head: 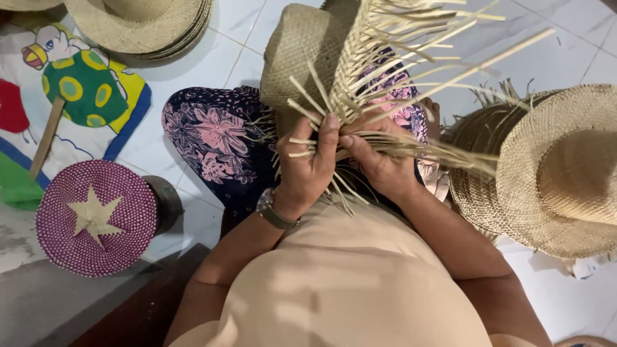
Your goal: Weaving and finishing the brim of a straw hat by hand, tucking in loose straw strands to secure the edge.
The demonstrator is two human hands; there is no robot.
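Note:
An unfinished woven straw hat rests on my lap, its brim edge ending in many loose pale strands that fan up and to the right. My left hand, with a watch on the wrist, grips the woven edge and pinches strands with the thumb up. Close beside it, my right hand holds a bundle of strands, fingers curled around them. Both hands touch at the hat's edge above my flowered trousers.
A stack of finished straw hats lies at the right on the white tiled floor. More hats are stacked at the top left. A round purple woven piece with a straw star sits at left, beside a colourful printed cloth and a wooden stick.

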